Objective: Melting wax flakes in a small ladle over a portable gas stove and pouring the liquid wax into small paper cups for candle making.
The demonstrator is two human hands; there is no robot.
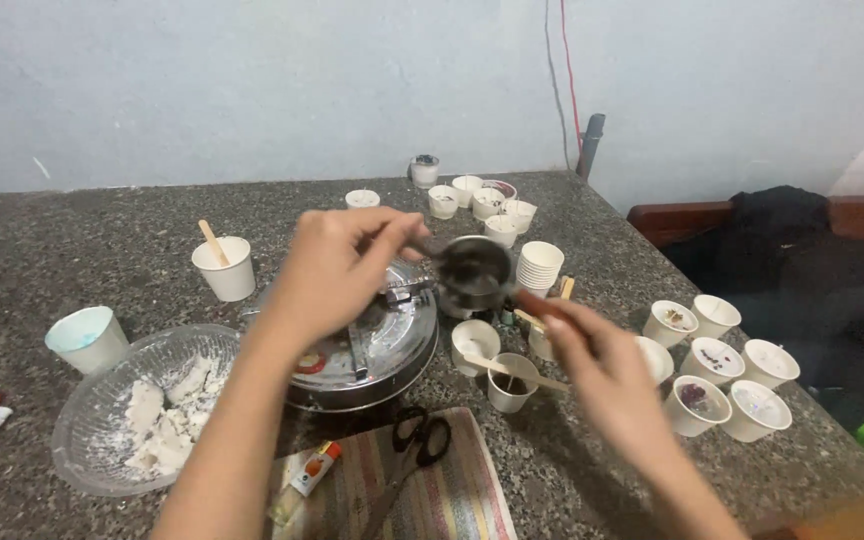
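Granite table (72, 230) fills the view. Landmark: round steel burner (372, 345) at its centre. Left of the burner, a clear glass bowl (102, 420) of white chunks. Just in front, a striped cloth (452, 490) carrying black scissors (417, 440). Left hand (337, 265) hovers above the burner, fingers pinched on the handle of a small dark melting pot (474, 272), held just right of the burner's rim. Right hand (592, 355), further right, fingers closed on a thin stick (532, 305), blurred. Below the pot, two paper cups (476, 342), one with a wooden stirrer (517, 372).
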